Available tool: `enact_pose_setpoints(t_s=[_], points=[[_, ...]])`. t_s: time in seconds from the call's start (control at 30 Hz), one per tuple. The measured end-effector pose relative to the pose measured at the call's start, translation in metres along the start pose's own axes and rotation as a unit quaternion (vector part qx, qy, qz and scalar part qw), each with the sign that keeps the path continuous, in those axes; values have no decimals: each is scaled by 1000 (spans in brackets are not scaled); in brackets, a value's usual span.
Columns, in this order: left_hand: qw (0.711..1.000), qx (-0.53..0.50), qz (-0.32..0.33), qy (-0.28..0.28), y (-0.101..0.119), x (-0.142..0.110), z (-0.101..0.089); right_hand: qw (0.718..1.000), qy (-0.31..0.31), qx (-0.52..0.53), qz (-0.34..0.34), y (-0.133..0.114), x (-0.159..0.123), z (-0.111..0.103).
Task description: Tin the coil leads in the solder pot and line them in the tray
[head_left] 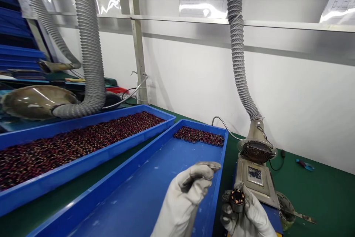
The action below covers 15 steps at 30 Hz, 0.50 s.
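My right hand (245, 213), in a white glove with dark-stained fingertips, grips a small round motor core (237, 197). This piece has a dark cylindrical side and copper-coloured segments around its open top. Over the right side of the near blue tray (111, 196) hovers my left hand (191, 189), also gloved. Its fingers are curled together in a pinch, and anything between the tips is hidden. Small round dark-red and copper parts (198, 136) stand packed at that tray's far end.
A second blue tray (155, 109), full of similar parts, lies to the left. A metal plate device (256, 178) sits at right beneath a fume hood with a ribbed hose (238, 44). Beside it is a jar (287, 207) with a flat stick across it.
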<state>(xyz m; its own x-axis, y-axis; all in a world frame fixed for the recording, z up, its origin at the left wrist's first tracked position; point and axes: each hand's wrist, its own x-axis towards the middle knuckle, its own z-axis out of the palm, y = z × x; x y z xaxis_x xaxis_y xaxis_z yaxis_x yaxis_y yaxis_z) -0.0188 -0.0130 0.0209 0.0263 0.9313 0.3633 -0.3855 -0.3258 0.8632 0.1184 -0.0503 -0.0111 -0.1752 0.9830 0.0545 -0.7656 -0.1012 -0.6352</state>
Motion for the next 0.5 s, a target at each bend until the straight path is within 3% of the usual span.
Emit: enact_pose_setpoints(t_s=[0.13, 0.2, 0.27, 0.37, 0.43, 0.5], points=[[986, 66, -67, -139, 6, 3, 4, 1000, 21, 8, -1, -1, -1, 0], [980, 64, -60, -177, 6, 1, 9, 1000, 24, 8, -2, 1, 0, -1], [986, 44, -13, -163, 3, -1, 10, 1000, 21, 7, -6, 2, 2, 0], [994, 3, 55, -95, -1, -3, 4, 1000, 9, 4, -10, 3, 4, 1], [997, 7, 54, -52, -1, -1, -1, 1000, 4, 6, -9, 1, 4, 1], [996, 66, 11, -63, 1, 1, -3, 1000, 8, 11, -8, -1, 3, 0]])
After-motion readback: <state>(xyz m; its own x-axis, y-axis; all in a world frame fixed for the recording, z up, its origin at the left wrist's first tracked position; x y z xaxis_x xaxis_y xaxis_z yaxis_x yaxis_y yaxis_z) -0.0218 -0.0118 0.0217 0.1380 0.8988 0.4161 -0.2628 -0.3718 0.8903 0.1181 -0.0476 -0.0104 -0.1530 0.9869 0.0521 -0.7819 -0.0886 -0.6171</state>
